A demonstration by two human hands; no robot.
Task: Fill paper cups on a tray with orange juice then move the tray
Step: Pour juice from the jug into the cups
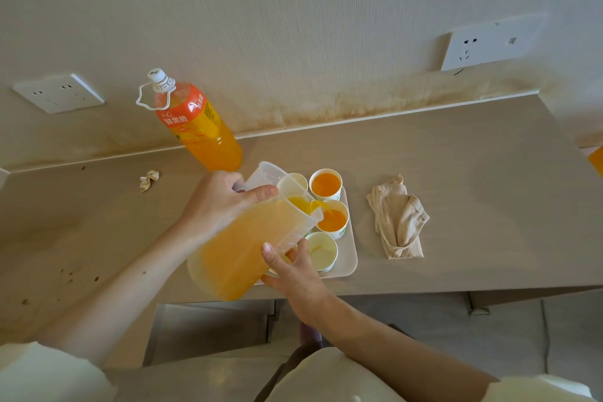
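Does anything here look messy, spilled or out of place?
No spilled juice shows. A crumpled scrap lies on the counter left of the bottle, brownish stains run along the foot of the wall, and dark specks dot the counter's left end.

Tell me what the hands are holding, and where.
Both hold the juice pitcher: left hand grips its handle, right hand supports its lower side, thumb on the wall.

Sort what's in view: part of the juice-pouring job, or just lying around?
In the job:
- pitcher, gripped by left hand, supported by right hand
- tray
- full cup, cup being filled, empty cup

Lying about:
- capped juice bottle
- cloth
- crumpled paper
- wall sockets
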